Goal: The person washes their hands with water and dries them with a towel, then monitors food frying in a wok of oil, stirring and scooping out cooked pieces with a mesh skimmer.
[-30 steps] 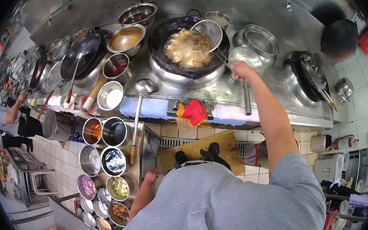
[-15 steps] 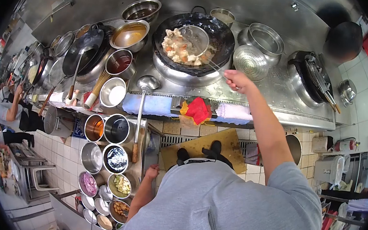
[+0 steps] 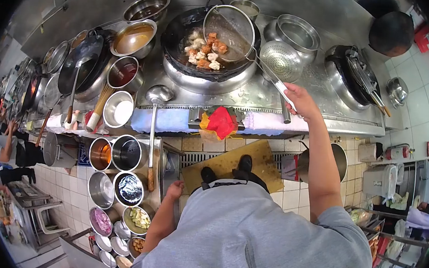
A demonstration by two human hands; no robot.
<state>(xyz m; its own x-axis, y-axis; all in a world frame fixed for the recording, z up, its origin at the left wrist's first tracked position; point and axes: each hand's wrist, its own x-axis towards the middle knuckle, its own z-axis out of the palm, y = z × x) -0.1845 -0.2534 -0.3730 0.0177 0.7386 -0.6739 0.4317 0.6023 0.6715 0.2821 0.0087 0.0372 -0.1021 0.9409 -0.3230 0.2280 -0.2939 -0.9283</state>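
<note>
My right hand (image 3: 301, 101) is closed round the pale handle of a wire-mesh strainer (image 3: 235, 16). The strainer's basket is tilted over a black wok (image 3: 172, 61) on the stove. Pale and orange-brown pieces of food (image 3: 204, 51) lie in the wok, partly seen through the mesh. My left hand (image 3: 174, 188) hangs low beside the side table with its fingers curled in, and nothing shows in it. Nearest to it is the wooden handle of a long ladle (image 3: 160, 94), whose bowl rests on the stove front.
Right of the wok, a perforated skimmer (image 3: 280, 62) leans by a metal pot (image 3: 300, 32). A red cloth (image 3: 221, 122) lies at the stove's front edge. Metal pots of sauce (image 3: 101, 153) and bowls of cut vegetables (image 3: 137, 219) stand at left. Another person (image 3: 1, 146) stands far left.
My right hand has drawn back toward me and right. The strainer has risen from among the food and now tilts over the wok. My left hand stays low, and the whole view has shifted slightly.
</note>
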